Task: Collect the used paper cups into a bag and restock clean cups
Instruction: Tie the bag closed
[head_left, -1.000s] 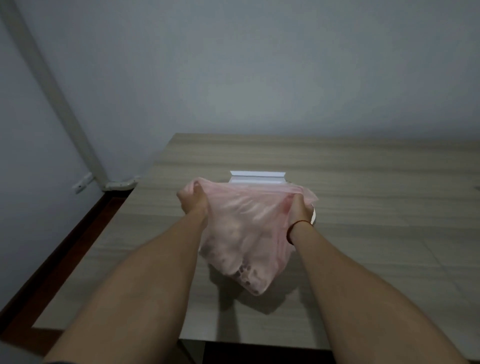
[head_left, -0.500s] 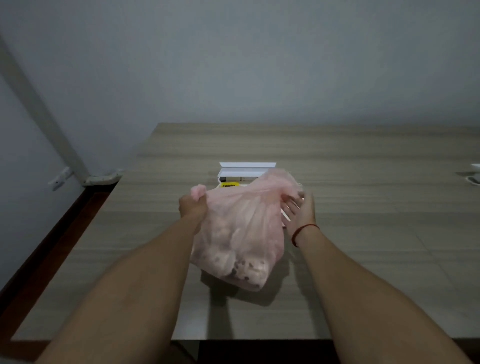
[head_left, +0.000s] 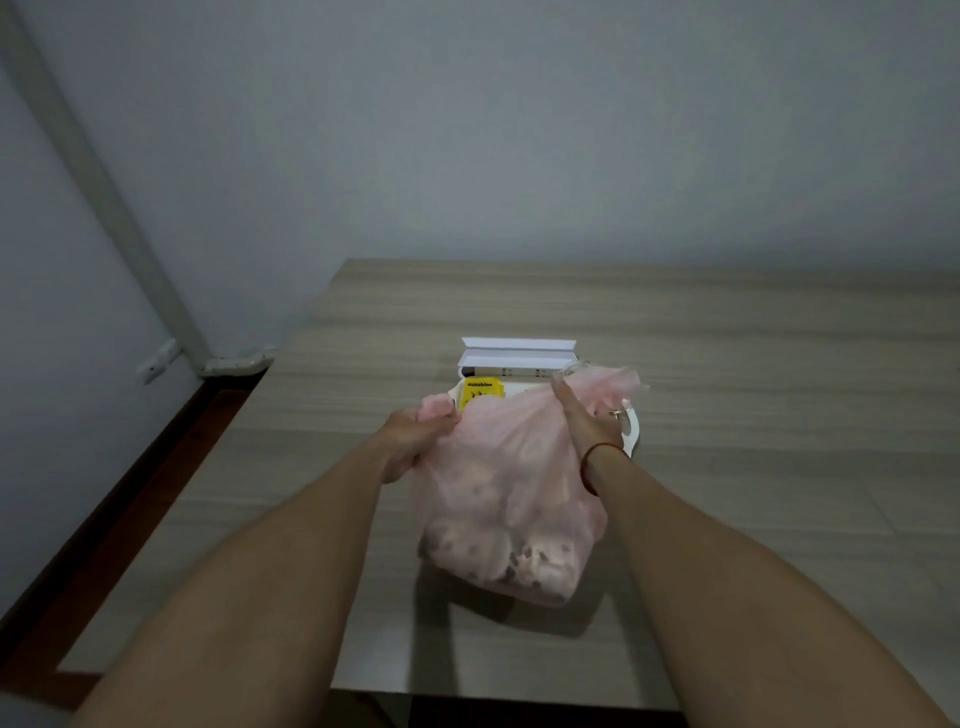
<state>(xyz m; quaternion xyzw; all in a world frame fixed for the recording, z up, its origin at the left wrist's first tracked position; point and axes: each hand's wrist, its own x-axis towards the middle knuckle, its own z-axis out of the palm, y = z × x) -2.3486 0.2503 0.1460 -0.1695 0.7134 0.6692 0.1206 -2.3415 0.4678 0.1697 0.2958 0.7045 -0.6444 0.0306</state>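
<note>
A translucent pink plastic bag (head_left: 506, 509) bulges with used paper cups; their dark-spotted shapes show through near its bottom. It hangs just above the wooden table (head_left: 753, 415). My left hand (head_left: 410, 434) is closed on the bag's left top corner. My right hand (head_left: 584, 421) grips the gathered top edge on the right, thumb pointing away from me. Behind the bag stands a white tray (head_left: 631, 431) holding a yellow packet (head_left: 480, 392) and a white box (head_left: 517, 356) with its flap up.
The table's left edge (head_left: 249, 426) drops to a dark floor strip beside the grey wall. A white conduit (head_left: 104, 192) runs down the wall to a socket (head_left: 156, 361). The near table edge lies just under my forearms.
My right hand has shifted its hold on the bag's top, from an open-fingered touch to a grip on the gathered edge. The tray and yellow packet behind the bag have come into sight.
</note>
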